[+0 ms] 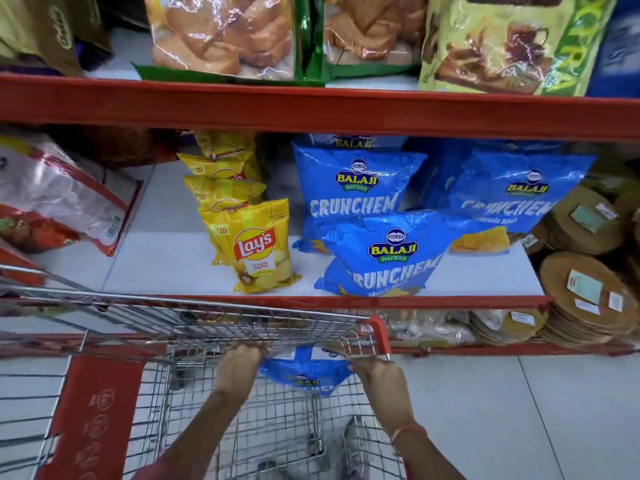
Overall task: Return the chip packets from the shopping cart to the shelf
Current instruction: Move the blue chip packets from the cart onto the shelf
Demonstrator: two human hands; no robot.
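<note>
A blue Balaji chip packet (303, 374) lies inside the wire shopping cart (194, 317), near its front wall. My left hand (240, 365) grips the packet's left edge and my right hand (375, 375) grips its right edge. On the white shelf (166, 251) behind the cart stand three more blue Balaji packets (381, 254), the front one leaning at the shelf's edge. To their left a row of yellow Lay's packets (254, 244) runs front to back.
Red shelf rails (311, 105) run above and below the chip shelf. Bags of rusk fill the upper shelf (225, 32). Stacks of round papad packs (585, 296) sit at the right. A white and red bag (59, 199) lies at the left.
</note>
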